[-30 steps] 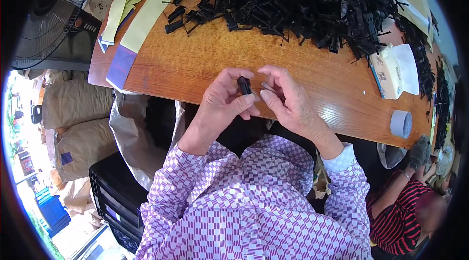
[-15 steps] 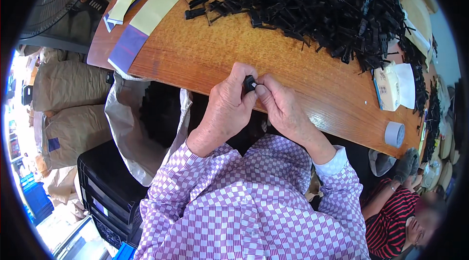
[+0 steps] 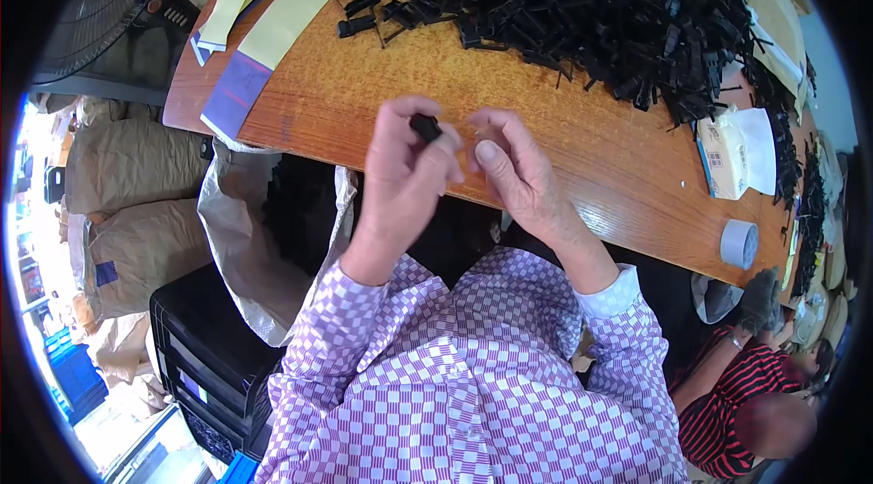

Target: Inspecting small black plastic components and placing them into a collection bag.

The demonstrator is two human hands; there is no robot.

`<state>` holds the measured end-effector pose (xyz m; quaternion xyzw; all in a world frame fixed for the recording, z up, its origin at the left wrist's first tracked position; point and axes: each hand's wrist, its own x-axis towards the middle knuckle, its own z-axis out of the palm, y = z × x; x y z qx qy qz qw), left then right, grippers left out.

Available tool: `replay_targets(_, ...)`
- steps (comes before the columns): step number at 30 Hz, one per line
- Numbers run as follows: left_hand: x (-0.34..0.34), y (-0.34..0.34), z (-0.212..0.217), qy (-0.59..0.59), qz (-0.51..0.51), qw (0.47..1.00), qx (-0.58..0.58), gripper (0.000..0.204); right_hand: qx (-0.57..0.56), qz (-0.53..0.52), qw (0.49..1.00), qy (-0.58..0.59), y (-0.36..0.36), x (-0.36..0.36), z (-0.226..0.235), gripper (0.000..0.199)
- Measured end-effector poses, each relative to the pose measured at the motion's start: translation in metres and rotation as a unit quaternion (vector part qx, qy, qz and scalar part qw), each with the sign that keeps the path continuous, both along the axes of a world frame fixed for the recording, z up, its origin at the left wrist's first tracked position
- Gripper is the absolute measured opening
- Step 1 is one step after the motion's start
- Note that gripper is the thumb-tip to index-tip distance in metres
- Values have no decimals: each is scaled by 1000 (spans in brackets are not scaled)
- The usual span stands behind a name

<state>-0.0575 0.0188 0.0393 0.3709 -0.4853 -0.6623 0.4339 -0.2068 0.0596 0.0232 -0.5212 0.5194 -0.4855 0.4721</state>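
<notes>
A small black plastic piece [image 3: 425, 127] sits between the thumb and fingers of my left hand [image 3: 405, 166], which is closed on it above the near edge of the table. Beside it, a short gap away, my right hand [image 3: 523, 170] has its thumb and curled forefinger apart. I can make out nothing held there. Beyond both hands, a large heap of black plastic pieces [image 3: 582, 11] with thin stems covers the far side of the wooden table [image 3: 346, 111].
Yellow and purple strips [image 3: 300, 6] lie at the table's far left. A tissue pack [image 3: 725, 156] and a tape roll [image 3: 738, 243] are at the right. An open white sack [image 3: 232, 229] hangs below the left edge. Another person in a striped shirt [image 3: 718, 402] sits at lower right.
My hands have come apart. The left has moved left and slightly up with the black piece, while the right has let go of it.
</notes>
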Motion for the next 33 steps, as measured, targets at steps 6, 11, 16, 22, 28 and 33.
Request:
replay_targets(6,-10,0,5,155,-42,965,208,37,55,-2,988,-146,11,-21,-5,19)
replay_targets(11,-16,2,10,113,-151,959,211,43,55,16,965,-255,11,-41,-7,28)
replay_targets(16,-19,8,9,121,-266,929,227,42,136,130,923,-336,14,-55,-2,40)
replay_targets(22,-23,13,7,61,-246,949,187,43,82,88,951,-286,16,-50,-11,29)
replay_targets(28,-18,18,3,-164,-219,958,-85,43,70,39,990,-115,14,-41,-12,16)
replay_targets(33,-12,19,-13,-212,-136,944,-215,40,81,7,987,-136,14,-20,0,22)
